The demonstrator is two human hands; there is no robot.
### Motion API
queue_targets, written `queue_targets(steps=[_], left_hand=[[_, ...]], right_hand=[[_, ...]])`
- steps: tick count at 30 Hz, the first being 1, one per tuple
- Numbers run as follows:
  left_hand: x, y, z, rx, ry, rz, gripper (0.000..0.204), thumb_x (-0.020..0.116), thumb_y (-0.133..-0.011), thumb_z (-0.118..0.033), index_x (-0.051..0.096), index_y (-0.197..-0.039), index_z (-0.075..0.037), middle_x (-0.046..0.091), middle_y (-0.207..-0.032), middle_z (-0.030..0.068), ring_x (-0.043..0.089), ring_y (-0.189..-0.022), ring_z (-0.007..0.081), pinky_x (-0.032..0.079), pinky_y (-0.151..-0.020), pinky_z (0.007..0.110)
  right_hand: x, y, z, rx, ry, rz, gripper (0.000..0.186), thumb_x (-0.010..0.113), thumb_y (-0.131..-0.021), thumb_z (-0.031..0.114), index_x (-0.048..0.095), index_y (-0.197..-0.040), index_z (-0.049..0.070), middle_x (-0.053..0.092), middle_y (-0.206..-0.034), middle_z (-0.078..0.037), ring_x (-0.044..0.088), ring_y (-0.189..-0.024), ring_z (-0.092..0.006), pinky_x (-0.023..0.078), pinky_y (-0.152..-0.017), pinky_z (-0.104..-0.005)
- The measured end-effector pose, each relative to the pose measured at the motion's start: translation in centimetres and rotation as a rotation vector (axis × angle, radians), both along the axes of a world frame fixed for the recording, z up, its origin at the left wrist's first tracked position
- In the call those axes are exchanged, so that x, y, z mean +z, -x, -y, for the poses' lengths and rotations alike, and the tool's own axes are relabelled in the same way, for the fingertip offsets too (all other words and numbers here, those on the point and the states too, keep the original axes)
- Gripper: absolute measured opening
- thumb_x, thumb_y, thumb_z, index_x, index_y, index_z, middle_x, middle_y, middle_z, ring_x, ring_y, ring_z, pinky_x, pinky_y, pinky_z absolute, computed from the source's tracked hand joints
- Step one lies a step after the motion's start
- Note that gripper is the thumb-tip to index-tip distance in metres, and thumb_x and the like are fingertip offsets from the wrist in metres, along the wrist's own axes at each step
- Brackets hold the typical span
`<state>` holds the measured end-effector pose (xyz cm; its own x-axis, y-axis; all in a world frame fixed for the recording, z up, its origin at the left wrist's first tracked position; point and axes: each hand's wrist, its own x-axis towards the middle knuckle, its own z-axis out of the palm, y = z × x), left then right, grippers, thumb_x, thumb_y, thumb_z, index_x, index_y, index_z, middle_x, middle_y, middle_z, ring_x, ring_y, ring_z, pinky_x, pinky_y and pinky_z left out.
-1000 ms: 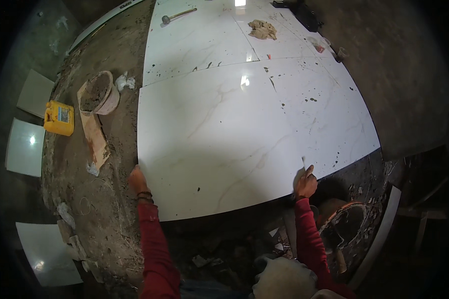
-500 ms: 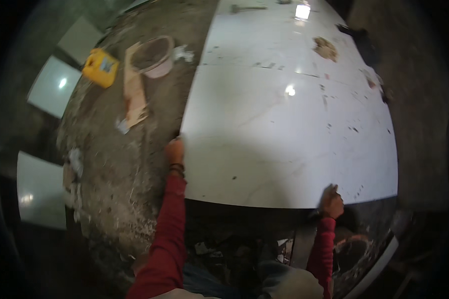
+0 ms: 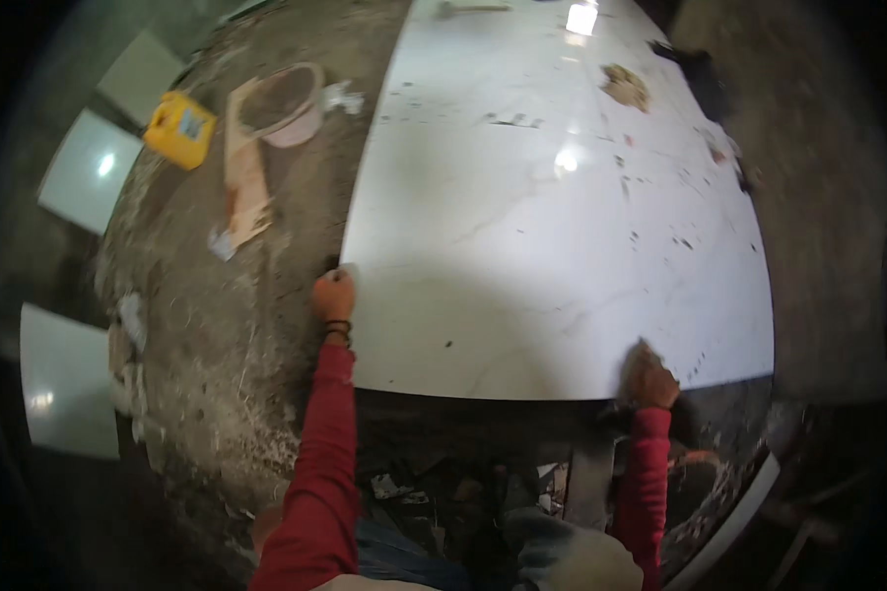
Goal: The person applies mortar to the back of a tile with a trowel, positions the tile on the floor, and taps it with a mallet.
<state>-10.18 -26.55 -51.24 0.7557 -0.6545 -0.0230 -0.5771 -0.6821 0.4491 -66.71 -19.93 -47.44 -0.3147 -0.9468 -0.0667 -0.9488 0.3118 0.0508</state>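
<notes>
A large glossy white tile (image 3: 493,305) with grey veining and dark specks lies before me, in line with more white tiles (image 3: 493,59) beyond it. My left hand (image 3: 333,294) is closed on its left edge, fingertips partly hidden. At the near edge, toward the right, my right hand (image 3: 652,379) grips the tile, index finger reaching over the top; it is slightly blurred. A crumpled tan cloth (image 3: 626,87) and dark objects (image 3: 695,74) lie on the far tiles.
On the rough floor at left are a mortar bucket (image 3: 291,118), a cardboard strip (image 3: 246,197) and a yellow jerrycan (image 3: 177,128). Loose tiles (image 3: 69,374) stand along the left side. Dark rubble (image 3: 434,492) lies below the near edge, a grey wall (image 3: 818,197) at right.
The view has shifted: the bucket, jerrycan and loose tiles now sit higher in the picture, and the tile's near edge looks more level. Both hands stay at the tile's edges.
</notes>
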Motion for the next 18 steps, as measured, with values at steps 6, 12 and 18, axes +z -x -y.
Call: queue_targets(steps=[6, 12, 18], left_hand=[[3.7, 1.8, 0.3, 0.013, 0.031, -0.044, 0.031, 0.054, -0.087, -0.029, 0.07, -0.09, -0.003, 0.067, -0.08, 0.0137, 0.063, -0.07, 0.0291, 0.051, -0.064, 0.04], [2.3, 1.3, 0.4, -0.001, 0.079, -0.194, 0.034, 0.055, -0.086, -0.027, 0.067, -0.102, 0.0, 0.068, -0.09, 0.0141, 0.064, -0.082, 0.0262, 0.05, -0.075, 0.04], [5.4, 1.4, 0.2, -0.008, 0.041, -0.211, 0.032, 0.053, -0.087, -0.025, 0.066, -0.098, 0.002, 0.066, -0.09, 0.013, 0.06, -0.078, 0.0239, 0.048, -0.074, 0.039]], right_hand=[[3.4, -2.3, 0.9, 0.024, -0.112, -0.113, 0.067, 0.022, -0.096, 0.054, 0.071, -0.084, 0.009, 0.068, -0.079, -0.021, 0.067, -0.073, -0.0363, 0.046, -0.078, -0.0594], [0.1, 0.4, -1.2, -0.027, 0.051, -0.125, 0.058, 0.033, -0.095, 0.053, 0.069, -0.085, 0.008, 0.068, -0.076, -0.016, 0.065, -0.071, -0.036, 0.041, -0.085, -0.059], [11.8, -2.0, -1.3, -0.208, 0.356, -0.117, 0.051, 0.05, -0.091, 0.051, 0.064, -0.071, 0.006, 0.06, -0.061, -0.022, 0.061, -0.057, -0.0397, 0.048, -0.065, -0.0508]])
